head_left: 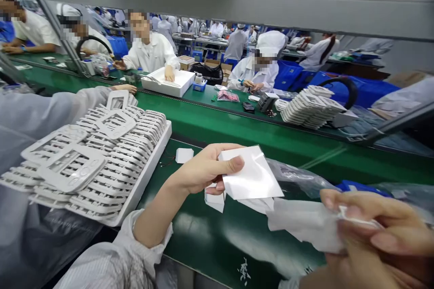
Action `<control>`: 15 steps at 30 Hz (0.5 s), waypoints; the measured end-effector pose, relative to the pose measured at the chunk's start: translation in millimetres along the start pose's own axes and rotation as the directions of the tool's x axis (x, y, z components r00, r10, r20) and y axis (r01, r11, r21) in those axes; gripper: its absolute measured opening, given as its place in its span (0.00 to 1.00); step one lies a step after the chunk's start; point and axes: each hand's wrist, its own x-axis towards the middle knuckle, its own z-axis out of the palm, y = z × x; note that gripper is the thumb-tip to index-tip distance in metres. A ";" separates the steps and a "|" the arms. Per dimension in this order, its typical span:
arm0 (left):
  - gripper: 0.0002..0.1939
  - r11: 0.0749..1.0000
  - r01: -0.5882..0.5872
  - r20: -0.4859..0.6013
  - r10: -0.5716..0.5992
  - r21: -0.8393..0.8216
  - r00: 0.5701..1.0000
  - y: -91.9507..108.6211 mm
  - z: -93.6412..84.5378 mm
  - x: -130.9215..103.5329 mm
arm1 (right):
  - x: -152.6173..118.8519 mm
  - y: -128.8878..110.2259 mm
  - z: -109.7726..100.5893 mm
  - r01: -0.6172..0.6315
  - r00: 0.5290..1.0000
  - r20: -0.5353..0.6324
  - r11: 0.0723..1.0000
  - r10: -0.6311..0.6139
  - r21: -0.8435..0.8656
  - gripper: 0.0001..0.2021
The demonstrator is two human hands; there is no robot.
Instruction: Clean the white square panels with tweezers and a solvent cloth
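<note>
My left hand (210, 165) pinches a glossy white square sheet (252, 174) between thumb and fingers, above the green bench (200, 235). At the right, my right hand (379, 226) is closed on a thin, translucent white film (305, 223), crumpled where the fingers grip it. The film's left end reaches near the sheet's lower right corner; I cannot tell whether they touch. Below my left hand lies a white piece (214, 201), partly hidden by the fingers. Another small white square piece (184, 156) rests farther back, with thin wires beside it.
A white tray (149, 180) stacked with white plastic frames (129, 153) stands at the left, beside a co-worker's sleeve (50, 113). Clear plastic bags (298, 174) lie behind my hands. Across the green divider (203, 117), people work around another white tray (176, 88) and stacked frames (308, 106).
</note>
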 end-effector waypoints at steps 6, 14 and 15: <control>0.21 0.900 -0.082 -0.320 0.236 0.429 0.918 -8.5 20.4 2.1 | 13.7 -6.9 6.0 -0.386 0.921 0.014 0.915 0.390 -0.120 0.10; 0.16 0.877 -0.083 -0.224 0.211 0.473 0.951 -22.4 46.2 -11.2 | 14.1 -19.3 -6.2 -0.477 0.800 0.176 0.786 0.573 -0.393 0.19; 0.16 0.879 -0.089 -0.205 0.207 0.468 0.957 -23.6 47.3 -15.2 | 14.7 -21.7 -8.3 -0.504 0.770 0.211 0.777 0.602 -0.378 0.19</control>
